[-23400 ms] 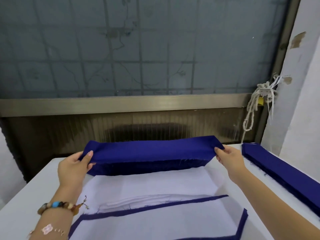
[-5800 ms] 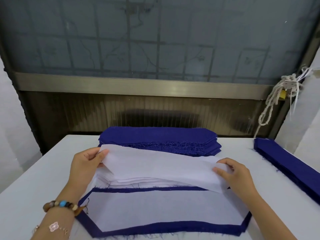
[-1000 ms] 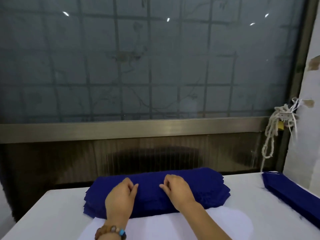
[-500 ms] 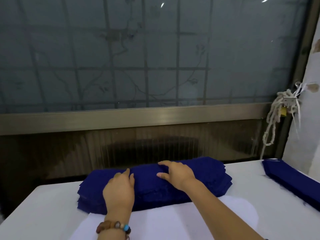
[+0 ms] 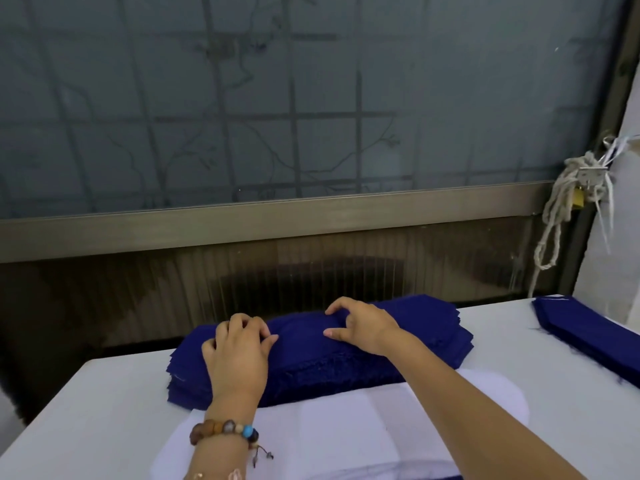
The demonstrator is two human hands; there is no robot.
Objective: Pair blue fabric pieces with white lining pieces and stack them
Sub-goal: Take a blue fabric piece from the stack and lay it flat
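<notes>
Head view looks down on a white tabletop (image 5: pixel 104 403) with both hands on the blue fabric stack (image 5: pixel 426 344) at its far middle. The right hand (image 5: pixel 363 327) pinches a small ridge of the top blue piece (image 5: pixel 304 329) between thumb and forefinger, probably to peel one layer free of those below. The left hand (image 5: pixel 239 351), with a bead bracelet (image 5: pixel 223 429) at the wrist, lies curled on the same piece. Its fingertips are hidden, so I cannot tell whether it grips cloth or only steadies the pile. The white lining pieces (image 5: pixel 346 427) lie just nearer, within easy reach for pairing. A second blue pile (image 5: pixel 588 327) sits apart at the right edge.
</notes>
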